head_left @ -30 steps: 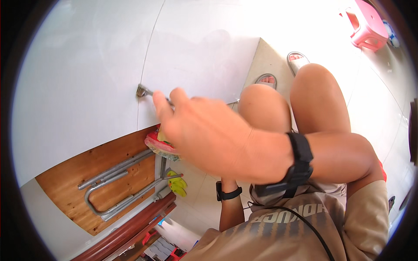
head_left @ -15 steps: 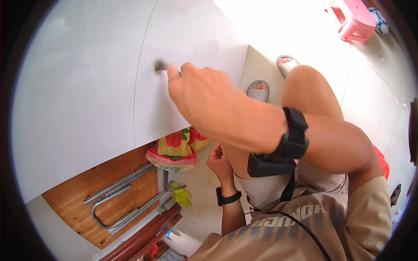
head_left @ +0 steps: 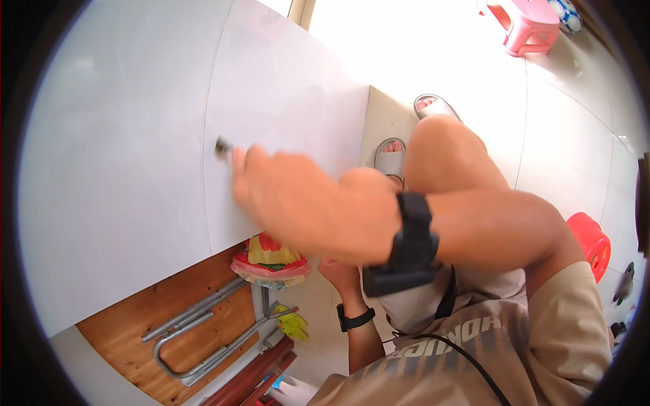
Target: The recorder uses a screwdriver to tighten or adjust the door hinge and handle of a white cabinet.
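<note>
My right hand (head_left: 298, 203) is closed, blurred by motion, around a small brush-like tool (head_left: 222, 147); its short dark head is over a glossy white panel (head_left: 115, 169), just right of a thin seam. A black strap with a device circles that wrist. My left hand (head_left: 340, 274) is low beside the bent leg, mostly hidden behind the right hand and arm, so its fingers cannot be made out. A red and yellow plastic bag (head_left: 269, 267) lies below the panel's edge, near the hands.
A wooden board (head_left: 118, 335) with folded grey metal tubes (head_left: 183, 369) sits lower left, near yellow-green slippers (head_left: 292, 325) and reddish rails (head_left: 261, 358). A pink stool (head_left: 531, 34), a blue-white ball (head_left: 565, 15) and a red stool (head_left: 589, 243) stand on the tiled floor at the right.
My right hand with the tool moved up and rightward half a second ago and is now back lower and leftward on the panel. The view has shifted slightly.
</note>
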Tool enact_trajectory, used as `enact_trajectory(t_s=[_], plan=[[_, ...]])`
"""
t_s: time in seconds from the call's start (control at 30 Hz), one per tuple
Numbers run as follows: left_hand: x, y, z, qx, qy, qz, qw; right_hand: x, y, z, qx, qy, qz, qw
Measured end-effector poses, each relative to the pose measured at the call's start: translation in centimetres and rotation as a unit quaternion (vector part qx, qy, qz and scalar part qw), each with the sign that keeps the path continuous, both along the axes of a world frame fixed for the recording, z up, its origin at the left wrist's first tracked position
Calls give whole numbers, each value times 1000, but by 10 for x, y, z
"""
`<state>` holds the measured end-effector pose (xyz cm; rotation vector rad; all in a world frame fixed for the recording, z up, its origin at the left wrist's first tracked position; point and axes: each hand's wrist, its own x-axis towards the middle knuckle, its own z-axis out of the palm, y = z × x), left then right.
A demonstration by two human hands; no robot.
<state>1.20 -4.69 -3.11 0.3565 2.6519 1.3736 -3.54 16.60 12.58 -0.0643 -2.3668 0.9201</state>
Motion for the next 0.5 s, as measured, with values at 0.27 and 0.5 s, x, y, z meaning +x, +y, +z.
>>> enact_trajectory(t_s=[0.27,0.5], plan=[[5,-3,0,114,-55,85,988,2,32,14,-1,-79,20,997],[-10,-54,-52,63,-89,43,993,11,-7,28,-52,-73,82,993]])
